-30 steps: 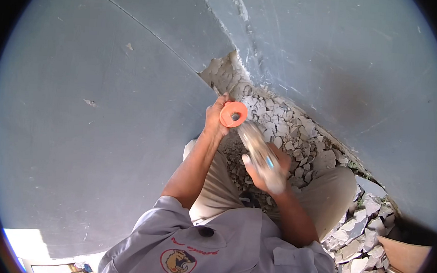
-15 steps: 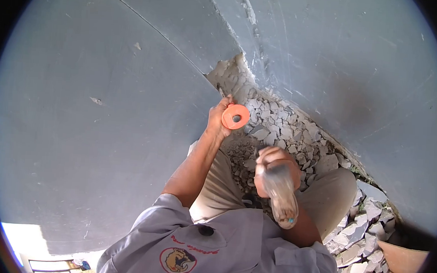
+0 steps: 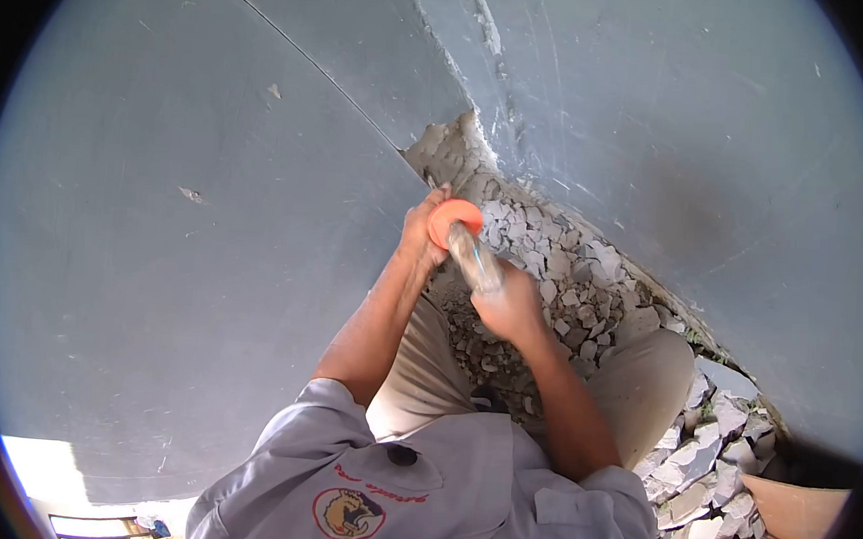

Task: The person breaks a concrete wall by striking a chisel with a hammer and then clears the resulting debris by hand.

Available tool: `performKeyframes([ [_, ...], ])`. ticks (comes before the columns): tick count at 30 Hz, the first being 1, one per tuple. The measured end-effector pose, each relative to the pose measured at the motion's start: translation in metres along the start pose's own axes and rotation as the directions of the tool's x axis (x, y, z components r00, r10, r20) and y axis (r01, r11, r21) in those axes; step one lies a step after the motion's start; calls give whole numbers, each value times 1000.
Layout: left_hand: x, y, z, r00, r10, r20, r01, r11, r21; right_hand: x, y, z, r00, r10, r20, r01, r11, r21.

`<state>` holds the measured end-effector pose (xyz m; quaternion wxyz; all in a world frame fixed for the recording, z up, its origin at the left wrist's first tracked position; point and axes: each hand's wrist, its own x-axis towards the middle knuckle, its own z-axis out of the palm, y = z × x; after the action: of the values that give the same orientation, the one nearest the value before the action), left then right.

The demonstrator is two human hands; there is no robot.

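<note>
My left hand (image 3: 421, 231) is wrapped around a chisel with a round orange hand guard (image 3: 455, 214). Its metal tip (image 3: 431, 181) points at the bare, broken patch (image 3: 451, 152) of the wall corner. In my right hand (image 3: 510, 304) is a hammer (image 3: 474, 257), slightly blurred, whose worn head meets or nearly meets the chisel's struck end inside the guard. My right fingers close around its handle, which is mostly hidden.
Grey walls (image 3: 233, 287) rise at left and right (image 3: 678, 117). Broken rubble (image 3: 589, 279) lies between my knees and along the right wall's foot, with larger pieces (image 3: 710, 474) at lower right. A brownish board-like piece (image 3: 794, 511) sits beside them.
My right hand has swung the hammer up and left, from near my right knee onto the chisel's end. My left hand keeps the chisel nearly in place, its guard tilted slightly differently.
</note>
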<state>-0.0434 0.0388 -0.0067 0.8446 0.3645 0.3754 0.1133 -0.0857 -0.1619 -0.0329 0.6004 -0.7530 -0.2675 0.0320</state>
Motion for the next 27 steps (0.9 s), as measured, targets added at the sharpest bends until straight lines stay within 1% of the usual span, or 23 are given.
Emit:
performKeyframes([
  [1, 3, -1, -7, 999, -42, 16, 42, 999, 12, 2, 6, 1, 987, 154, 43, -156, 986, 58],
  [2, 4, -1, -13, 985, -39, 165, 43, 999, -21, -5, 8, 0, 993, 116, 3, -116, 990, 78],
  [3, 7, 5, -4, 987, -25, 159, 27, 1000, -15, -10, 1, -3, 997, 77, -25, -74, 993, 96],
  [4, 1, 1, -8, 992, -39, 119, 40, 999, -3, -17, -7, -1, 995, 49, -87, -34, 985, 169],
  [6, 0, 1, -6, 999, -32, 40, 30, 998, 55, -25, -32, -17, 974, -133, -181, 167, 968, 188],
  [7, -3, 1, -5, 1000, -14, 21, 13, 999, 51, -27, -41, -23, 948, -222, -230, 267, 945, 190],
  [8, -4, 3, -2, 1000, 6, 7, -7, 999, 47, -24, -30, -23, 887, -348, -303, 428, 866, 258],
  [9, -5, 4, 0, 1000, 24, -6, -24, 999, 44, -19, -20, -15, 948, -236, -214, 291, 916, 276],
  [10, -2, 4, -4, 1000, 22, 17, -22, 999, 29, -15, -9, -7, 985, -114, -126, 146, 949, 280],
  [11, 6, 3, -11, 999, -3, 41, 1, 999, 45, -10, 2, -1, 999, 13, -36, -3, 963, 269],
  [13, 19, 2, -25, 995, -52, 89, 45, 996, 82, 6, 6, 5, 983, 162, 82, -164, 986, 15],
  [14, 18, 4, -28, 993, -94, 67, 86, 990, 111, -2, 3, 3, 987, 155, 46, -153, 987, -39],
  [15, 31, 4, -41, 986, -86, 146, 77, 995, 64, -4, 2, 0, 991, 131, 15, -128, 987, -100],
  [16, 24, 6, -38, 991, -70, 112, 62, 996, 71, -11, -6, -1, 994, 106, -33, -108, 992, -67],
  [18, 21, 3, -35, 997, -49, 65, 43, 995, 88, -22, -25, -12, 983, -132, -125, 145, 984, 101],
  [19, 22, 2, -36, 998, -33, 53, 28, 995, 91, -23, -32, -14, 950, -251, -184, 283, 943, 174],
  [21, 24, 8, -31, 999, -19, 50, 15, 997, 77, -26, 7, 3, 927, -311, -212, 361, 893, 269],
  [23, 19, 8, -21, 998, -38, 57, 36, 999, 37, -14, 13, 0, 919, -313, -241, 350, 928, 129],
  [24, 23, 10, -22, 991, -86, 106, 83, 996, 36, 5, -8, -2, 996, 69, 60, -62, 992, -107],
  [25, 22, 7, -28, 985, -107, 138, 102, 994, 40, 7, 7, 9, 982, 179, 68, -171, 979, -109],
  [27, 30, 14, -30, 968, -116, 222, 110, 993, 41, -5, 0, 2, 989, 132, 64, -121, 980, -157],
])
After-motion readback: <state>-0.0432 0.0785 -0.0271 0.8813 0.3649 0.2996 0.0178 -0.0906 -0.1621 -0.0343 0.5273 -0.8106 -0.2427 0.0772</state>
